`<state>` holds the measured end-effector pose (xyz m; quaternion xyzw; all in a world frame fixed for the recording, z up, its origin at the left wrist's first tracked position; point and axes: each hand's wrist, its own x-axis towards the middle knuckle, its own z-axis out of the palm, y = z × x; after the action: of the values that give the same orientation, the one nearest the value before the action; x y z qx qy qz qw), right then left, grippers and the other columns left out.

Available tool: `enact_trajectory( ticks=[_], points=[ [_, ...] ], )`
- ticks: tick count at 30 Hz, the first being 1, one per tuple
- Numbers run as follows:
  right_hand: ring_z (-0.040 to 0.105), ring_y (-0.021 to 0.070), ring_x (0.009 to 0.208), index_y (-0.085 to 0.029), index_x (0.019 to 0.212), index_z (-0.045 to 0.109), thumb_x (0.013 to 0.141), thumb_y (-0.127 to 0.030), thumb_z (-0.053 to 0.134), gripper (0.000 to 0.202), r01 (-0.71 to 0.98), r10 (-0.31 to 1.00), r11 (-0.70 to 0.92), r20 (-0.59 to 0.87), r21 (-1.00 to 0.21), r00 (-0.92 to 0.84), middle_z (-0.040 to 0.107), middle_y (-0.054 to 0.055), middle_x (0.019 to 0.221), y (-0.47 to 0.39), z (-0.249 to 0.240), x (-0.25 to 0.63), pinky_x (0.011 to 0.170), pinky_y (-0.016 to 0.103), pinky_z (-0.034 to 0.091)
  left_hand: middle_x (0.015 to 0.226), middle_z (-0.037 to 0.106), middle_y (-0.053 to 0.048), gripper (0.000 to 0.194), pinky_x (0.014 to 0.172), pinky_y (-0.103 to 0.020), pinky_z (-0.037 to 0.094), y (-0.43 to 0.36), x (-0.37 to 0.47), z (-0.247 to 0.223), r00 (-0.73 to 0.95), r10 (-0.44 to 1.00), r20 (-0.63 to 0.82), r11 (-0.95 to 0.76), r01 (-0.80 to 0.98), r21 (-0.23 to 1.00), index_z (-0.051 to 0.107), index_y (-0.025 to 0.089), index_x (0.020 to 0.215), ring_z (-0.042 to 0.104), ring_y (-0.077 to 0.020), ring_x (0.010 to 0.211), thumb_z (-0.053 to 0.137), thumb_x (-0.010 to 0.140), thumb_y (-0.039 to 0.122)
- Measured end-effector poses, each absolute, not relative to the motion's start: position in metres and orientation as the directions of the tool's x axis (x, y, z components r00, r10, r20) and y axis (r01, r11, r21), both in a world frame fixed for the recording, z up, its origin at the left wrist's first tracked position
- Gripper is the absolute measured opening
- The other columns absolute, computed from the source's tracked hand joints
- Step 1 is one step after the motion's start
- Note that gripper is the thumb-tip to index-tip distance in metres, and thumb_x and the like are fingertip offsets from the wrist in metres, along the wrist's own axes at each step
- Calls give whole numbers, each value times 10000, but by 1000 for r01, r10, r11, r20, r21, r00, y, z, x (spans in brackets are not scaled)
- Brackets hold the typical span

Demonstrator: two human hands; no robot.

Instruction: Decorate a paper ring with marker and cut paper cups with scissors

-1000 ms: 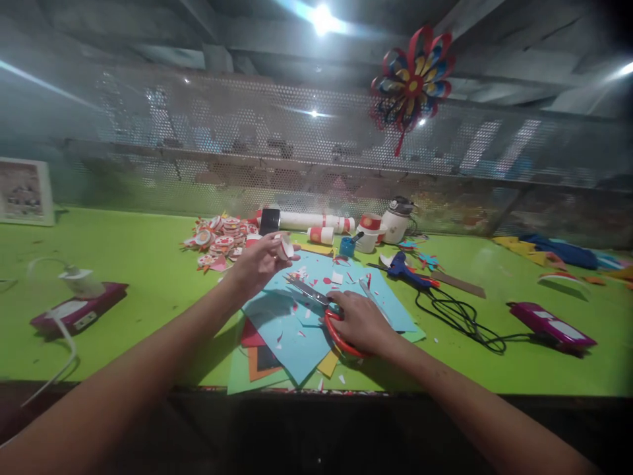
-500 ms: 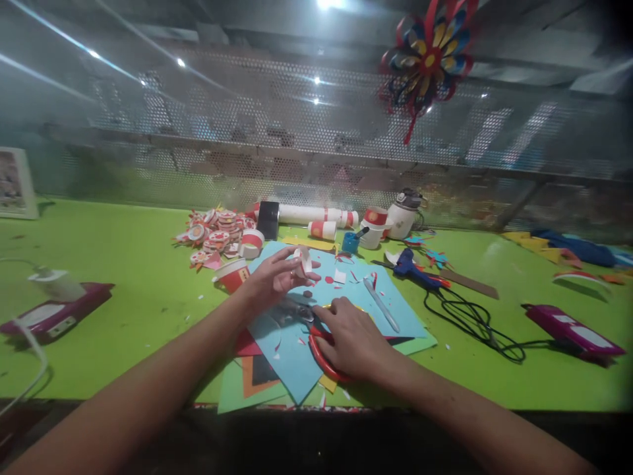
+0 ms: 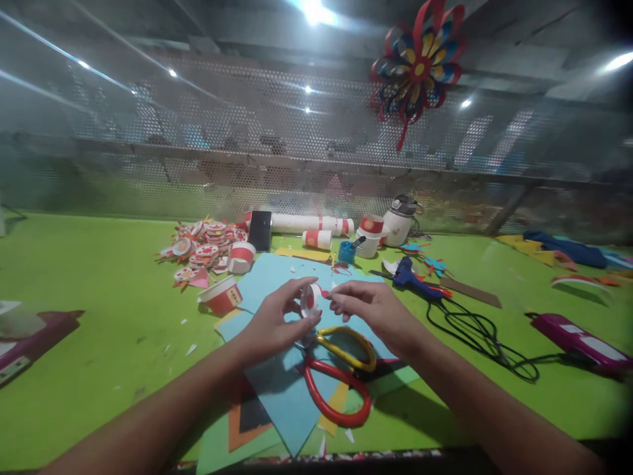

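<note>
Between its thumb and fingers, my left hand point(image 3: 281, 316) holds a small white cup piece point(image 3: 310, 300) with a red mark. Just to its right, my right hand point(image 3: 373, 307) pinches a small red paper piece point(image 3: 325, 294) at its fingertips. Scissors with one red handle point(image 3: 337, 394) and one yellow handle lie on blue paper point(image 3: 284, 389) below the hands; their blades are partly hidden by my left hand. A red and white cut cup point(image 3: 222, 298) lies left of my left hand.
Decorated discs point(image 3: 205, 244) are piled at the back left. A phone point(image 3: 260, 231), blue pot point(image 3: 347, 252) and white bottle point(image 3: 399, 221) stand behind. A blue glue gun point(image 3: 413, 278) with its black cable and a purple power strip point(image 3: 581, 343) lie right.
My right hand has let go of the scissors and moved up beside the cup piece, now with a red piece at its fingertips. My left hand has lowered slightly. The camera view has shifted.
</note>
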<state>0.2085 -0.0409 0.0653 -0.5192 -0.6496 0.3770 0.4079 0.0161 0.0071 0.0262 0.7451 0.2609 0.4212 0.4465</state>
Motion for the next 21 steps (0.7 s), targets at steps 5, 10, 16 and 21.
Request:
enact_trajectory(
  ticks=[5,10,16,21],
  points=[
    [525,124,642,-160,712,657,807,-484,582,346,159,979,93,62,-983,-192,604,10,701,-38,54,196,637,282,438,1087,627,-84,505,801,-323,525,7,16,24,531,745,405,-518,77,852,561,226,1279,592,-194,889,674,787,258],
    [535,133,681,-154,736,681,730,-381,718,230,106,979,79,58,-991,-195,625,9,718,-40,42,195,670,280,422,1100,617,-90,520,760,-301,520,8,17,22,530,742,410,-567,169,807,556,210,1283,579,-194,877,670,776,243],
    [526,125,660,-160,706,667,698,-351,762,213,50,986,57,48,-997,-161,617,-11,684,-40,38,200,663,268,404,1013,626,-67,499,710,-286,506,7,19,19,487,758,435,-561,144,815,618,245,1212,564,-195,836,727,725,252],
    [507,102,635,-171,709,635,753,-339,744,205,-45,982,20,28,-999,-184,595,-35,659,-39,30,206,642,244,391,1129,619,-96,561,712,-305,497,10,18,14,535,719,443,-601,159,783,562,247,1273,574,-224,901,731,741,308]
  ],
)
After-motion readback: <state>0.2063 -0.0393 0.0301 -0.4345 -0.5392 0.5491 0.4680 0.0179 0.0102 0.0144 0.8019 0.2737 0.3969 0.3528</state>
